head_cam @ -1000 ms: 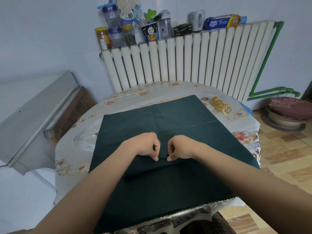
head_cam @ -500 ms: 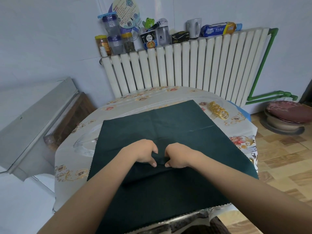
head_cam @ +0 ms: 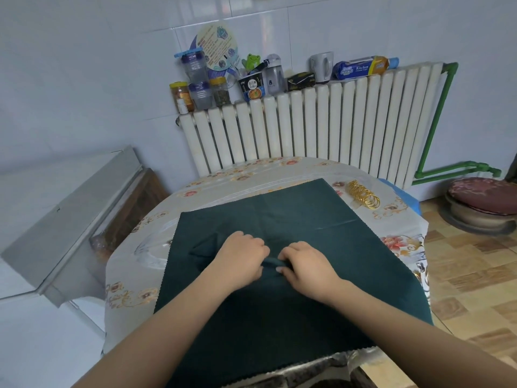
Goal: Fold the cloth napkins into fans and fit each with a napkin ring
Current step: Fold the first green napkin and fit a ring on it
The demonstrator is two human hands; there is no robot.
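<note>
I had the dark green napkin (head_cam: 321, 219) spread flat across the desk (head_cam: 223, 189), which was covered in a flowered plastic sheet, and it took up most of the top in front of me. Both my hands met near the middle of the napkin. My left hand (head_cam: 240, 259) had its fingers curled down into the cloth, pinching up a pleat, and my right hand (head_cam: 305, 264) sat just beside it, its fingers (head_cam: 282, 268) and thumb pinching the same raised ridge of cloth between them. The two sets of knuckles were nearly touching, with the small dark fold standing up between them. To the left of my left hand the napkin had bunched into a loose, slanted wrinkle. The rest of the napkin lay smooth, with a crease line running across it beyond my hands, and its near edge hung over the desk edge toward me.

The gold rings (head_cam: 362, 194) lay in a row on the desk just off the napkin's far right corner, not touching it. Beyond the napkin stood a white radiator (head_cam: 307, 130) against the wall, with jars, a cup and a box lined up along its top.
</note>
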